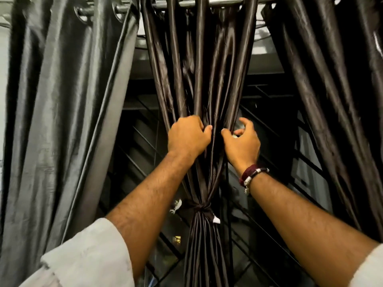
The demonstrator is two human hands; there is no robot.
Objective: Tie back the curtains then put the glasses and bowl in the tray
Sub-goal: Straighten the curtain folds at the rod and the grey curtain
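So your left hand [187, 136] has its grip clenched round the folds of the middle curtain [204, 79], fingers curled into the fabric and thumb tucked in front. Your right hand [241, 142] is just beside it on the other side of the same bunch, thumb touching the cloth, fingers curled loosely and reaching round the right edge; they look half released, and I can't tell if they've actually caught any fabric. There's a bracelet [251, 176] on that wrist.

The thing that matters: the curtain's long axis runs straight up and down, from the rod [217, 2] above your hands to the knot [202, 209] well below them. That knot already cinches the panel, so I'd say this one's tied and you're just fluffing the folds above it. Both hands sit about level and equally near the bunch, with the knot directly beneath the gap between them.

Out from the middle curtain: the left curtain [62, 100] hangs loose off that side, no tie visible on it, and the right curtain [331, 90] hangs on the other side, too dark to tell. Behind the knot there's a window grille [145, 141]. No glasses, bowl, tray or desk in view, so that part's probably not started.
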